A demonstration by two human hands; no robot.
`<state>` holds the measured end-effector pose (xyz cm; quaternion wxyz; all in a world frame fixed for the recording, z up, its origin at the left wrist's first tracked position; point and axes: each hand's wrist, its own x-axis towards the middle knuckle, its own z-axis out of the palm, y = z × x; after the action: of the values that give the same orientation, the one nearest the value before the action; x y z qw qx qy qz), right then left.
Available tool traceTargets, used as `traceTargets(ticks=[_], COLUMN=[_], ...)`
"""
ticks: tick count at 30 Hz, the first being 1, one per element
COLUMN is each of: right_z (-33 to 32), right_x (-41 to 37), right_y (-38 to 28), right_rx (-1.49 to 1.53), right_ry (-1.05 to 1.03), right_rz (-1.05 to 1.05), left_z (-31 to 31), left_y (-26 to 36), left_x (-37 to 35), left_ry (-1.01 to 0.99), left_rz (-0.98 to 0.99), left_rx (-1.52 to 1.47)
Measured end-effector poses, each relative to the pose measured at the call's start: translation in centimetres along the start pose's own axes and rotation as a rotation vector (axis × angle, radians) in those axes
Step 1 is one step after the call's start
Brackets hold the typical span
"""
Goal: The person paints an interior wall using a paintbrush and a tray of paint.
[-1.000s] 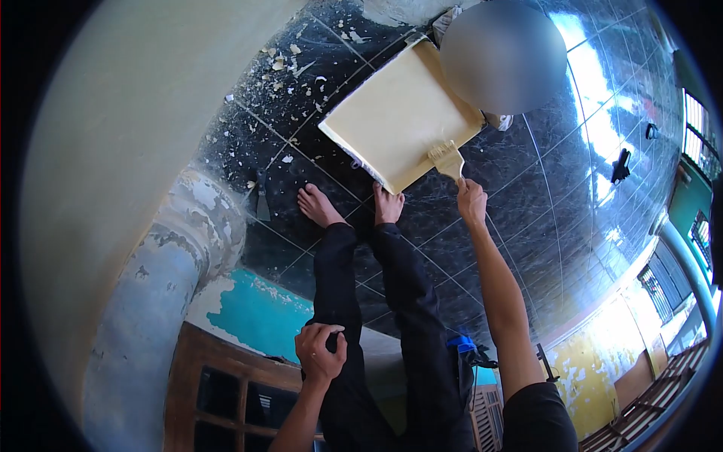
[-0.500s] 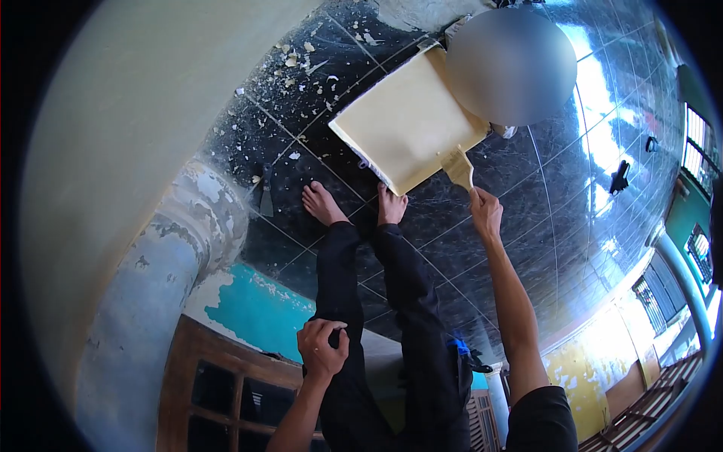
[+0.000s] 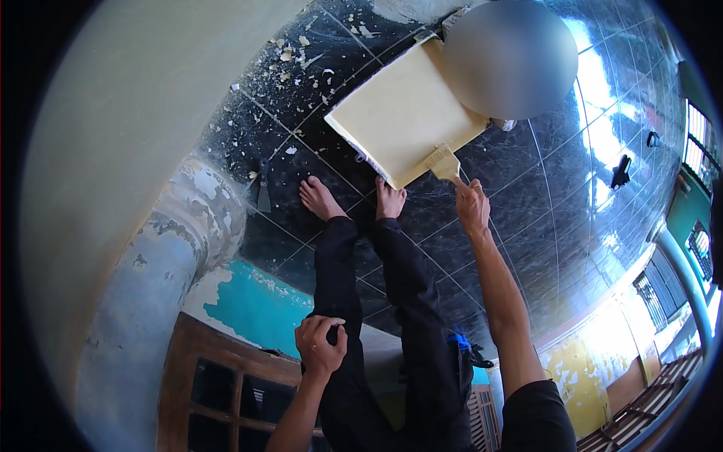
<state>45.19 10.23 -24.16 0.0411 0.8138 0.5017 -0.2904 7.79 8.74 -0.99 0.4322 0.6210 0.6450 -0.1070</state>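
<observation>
My right hand (image 3: 473, 207) is closed around the handle of a wide, flat paintbrush (image 3: 444, 163). The brush's pale bristles touch the near right edge of a rectangular, cream-coated panel (image 3: 407, 105). That panel has a raised pale rim and lies on the floor in front of my feet. A round blurred patch hides its far right corner. My left hand (image 3: 319, 346) rests by my left knee, fingers loosely curled, thumb apart from the index finger, nothing visible between them.
On the dark tiled floor (image 3: 520, 211), paint flakes (image 3: 286, 56) lie scattered left of the panel. A scraper (image 3: 263, 188) lies beside my left foot (image 3: 320, 200). My right foot (image 3: 390, 200) stands close against the panel's corner. A peeling column (image 3: 188, 218) rises at left.
My right hand and the paintbrush have moved left and slightly up along the panel's near edge, and the bristles now point up-left. My left hand stays by the knee.
</observation>
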Motion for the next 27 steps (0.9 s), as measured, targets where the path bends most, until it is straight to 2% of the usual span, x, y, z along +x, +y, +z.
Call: traceTargets(ticks=[11,13,15,17,18,20,24,27], right_z=[-2.7,-3.1,-3.4,-3.9,-4.5,-5.5,-8.2,-13.3], right_x=[-1.4,-1.9,-2.2,-2.5,-2.6,-3.0,-4.5,-6.5], right_y=[0.6,1.1,1.7,1.7,1.6,1.0,-1.4,-5.4], right_rx=[0.060,0.223,0.261,0.649,0.652,1.031,1.114,1.239], right_ry=[-0.007,0.111,0.130,0.024,0.033,-0.010,0.136,0.195], right_rz=[-0.001,0.024,0.039,0.300,0.296,0.467,0.425,0.357], left_z=[0.1,0.1,0.0,-0.1,-0.2,-0.2,-0.1,0.2], left_y=[-0.3,-0.4,-0.4,-0.3,-0.3,-0.2,-0.2,-0.8], left_x=[-0.3,-0.2,-0.2,-0.2,-0.2,0.0,-0.3,-1.2], left_ry=[0.012,0.016,0.012,0.017,0.021,0.031,0.055,0.062], left_rz=[-0.006,-0.005,-0.005,-0.004,-0.005,0.007,0.045,0.150], left_rx=[-0.011,-0.012,-0.010,-0.005,0.000,0.016,0.011,0.045])
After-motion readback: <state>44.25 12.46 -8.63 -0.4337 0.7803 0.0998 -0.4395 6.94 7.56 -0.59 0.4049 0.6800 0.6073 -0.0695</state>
